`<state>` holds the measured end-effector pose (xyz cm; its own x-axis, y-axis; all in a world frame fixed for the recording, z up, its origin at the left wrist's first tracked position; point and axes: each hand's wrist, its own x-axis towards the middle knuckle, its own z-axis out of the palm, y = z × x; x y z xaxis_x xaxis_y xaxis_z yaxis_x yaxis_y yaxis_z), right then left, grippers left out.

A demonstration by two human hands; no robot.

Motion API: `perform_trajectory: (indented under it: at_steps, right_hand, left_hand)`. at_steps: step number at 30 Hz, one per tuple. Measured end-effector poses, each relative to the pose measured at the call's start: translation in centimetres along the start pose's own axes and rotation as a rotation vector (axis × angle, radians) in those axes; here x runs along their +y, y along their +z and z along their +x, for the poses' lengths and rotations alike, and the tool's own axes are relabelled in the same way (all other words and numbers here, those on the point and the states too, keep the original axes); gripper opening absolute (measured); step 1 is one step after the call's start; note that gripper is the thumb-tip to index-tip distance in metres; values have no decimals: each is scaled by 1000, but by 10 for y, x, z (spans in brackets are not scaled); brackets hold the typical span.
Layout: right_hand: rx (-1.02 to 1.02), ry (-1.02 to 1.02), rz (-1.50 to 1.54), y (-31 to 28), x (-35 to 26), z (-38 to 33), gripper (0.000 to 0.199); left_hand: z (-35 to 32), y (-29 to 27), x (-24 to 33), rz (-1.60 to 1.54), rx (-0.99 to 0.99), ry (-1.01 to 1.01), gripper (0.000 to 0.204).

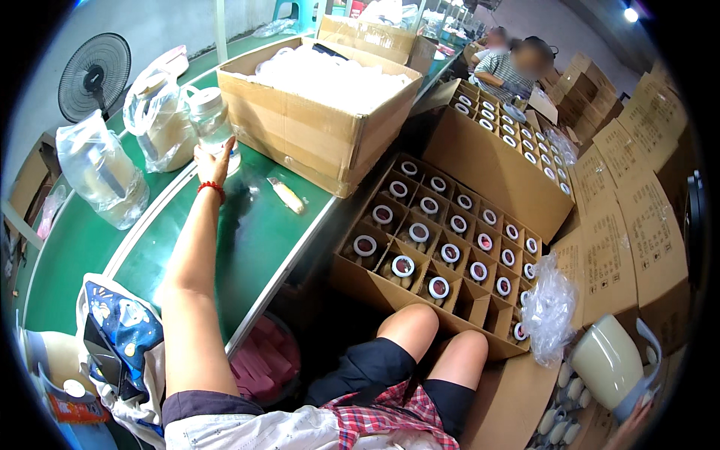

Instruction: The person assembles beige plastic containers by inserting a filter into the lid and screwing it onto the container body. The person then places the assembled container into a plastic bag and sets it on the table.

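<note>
My left hand (212,159), with a red bead bracelet at the wrist, reaches far out over the green conveyor belt (247,240). Its fingers close around the lower part of a clear plastic jar (209,114) with a pale lid, which stands upright. Only a sliver of my right hand (632,424) shows at the lower right edge, just under a cream jug (606,364) with a grey-blue handle; I cannot tell whether it holds the jug. A yellowish utility knife (287,196) lies on the belt to the right of my left hand.
A large open carton (315,135) of white goods sits on the belt. Beside my knees is a divided carton (360,285) of white-rimmed jars, with another (487,161) behind it. Filled plastic bags (101,171), a fan (94,75), flat cartons (637,225) and seated people (517,64) surround me.
</note>
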<state>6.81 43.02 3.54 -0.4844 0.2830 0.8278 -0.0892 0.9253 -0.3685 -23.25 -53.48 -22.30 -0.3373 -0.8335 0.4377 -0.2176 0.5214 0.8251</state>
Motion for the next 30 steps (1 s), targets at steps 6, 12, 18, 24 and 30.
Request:
perform_trajectory:
  at_steps: [6,12,18,24,30]
  right_hand:
    - [-139,455,735,159,-69,-47,62]
    - [-612,907,1071,233,-113,-155,58]
    - [-1005,1441,1826,271,-130,-272,59]
    - [-989,785,892,253,-92,-337,51]
    - [-645,208,932,251,-133,-197,42]
  left_hand:
    - [-1,40,-17,-150,47,-25,115]
    - [-25,26,42,297,15,-184,115]
    - [-263,-47,232,-880,-886,301,50]
    - [-394,-50,216,-889,-1725,52,68]
    - [-461,-8,249,-835,-1765,-461,72]
